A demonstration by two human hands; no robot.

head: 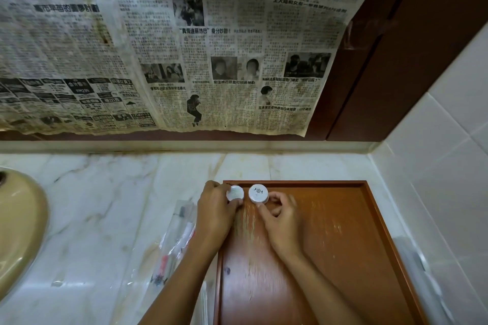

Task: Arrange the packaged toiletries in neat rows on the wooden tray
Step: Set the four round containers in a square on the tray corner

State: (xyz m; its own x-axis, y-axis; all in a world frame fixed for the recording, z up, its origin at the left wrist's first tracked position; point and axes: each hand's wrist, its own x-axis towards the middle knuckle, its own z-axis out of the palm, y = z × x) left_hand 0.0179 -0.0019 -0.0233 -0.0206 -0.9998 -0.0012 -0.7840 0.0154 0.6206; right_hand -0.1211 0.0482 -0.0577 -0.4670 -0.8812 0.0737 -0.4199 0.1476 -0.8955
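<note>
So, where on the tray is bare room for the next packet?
The wooden tray is bare right of the two round packets up to its right rim, and in its near half between the forearms. The far-left corner is crowded: left hand, right hand. The plastic-wrapped items crowd the counter to the left.

Two round white packaged soaps (235,192) (258,193) side by side, far-left corner of worn wooden tray (343,232)
</note>
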